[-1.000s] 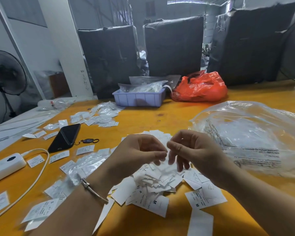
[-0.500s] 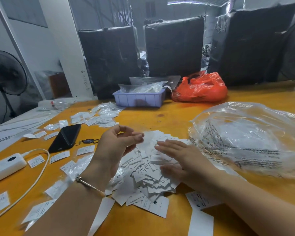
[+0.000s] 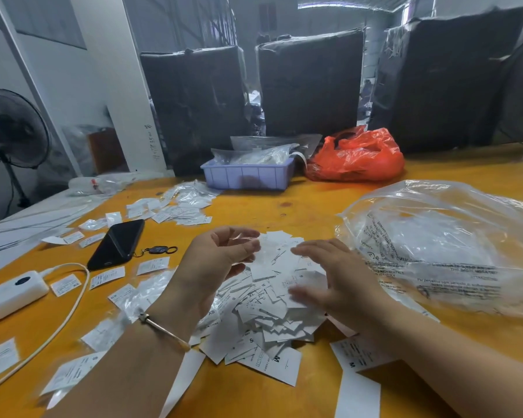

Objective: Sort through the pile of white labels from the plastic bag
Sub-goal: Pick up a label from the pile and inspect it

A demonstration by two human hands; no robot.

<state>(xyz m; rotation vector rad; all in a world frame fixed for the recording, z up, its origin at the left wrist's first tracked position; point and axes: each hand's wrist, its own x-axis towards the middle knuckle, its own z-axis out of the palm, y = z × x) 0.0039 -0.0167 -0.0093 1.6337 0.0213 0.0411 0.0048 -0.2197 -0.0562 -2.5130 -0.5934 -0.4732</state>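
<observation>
**Handling note: loose white size labels**

Sorting stock: pile of white labels [image 3: 272, 300], heaped on the yellow table [image 3: 284, 206] just beside the clear plastic bag [image 3: 444, 251]. Likely light, thin, slippery, easily scattered. Your left hand [image 3: 221, 260] seems to pinch a label or two; your right hand [image 3: 335, 285] lies flat-fingered on the heap. Take each by an edge.
</observation>
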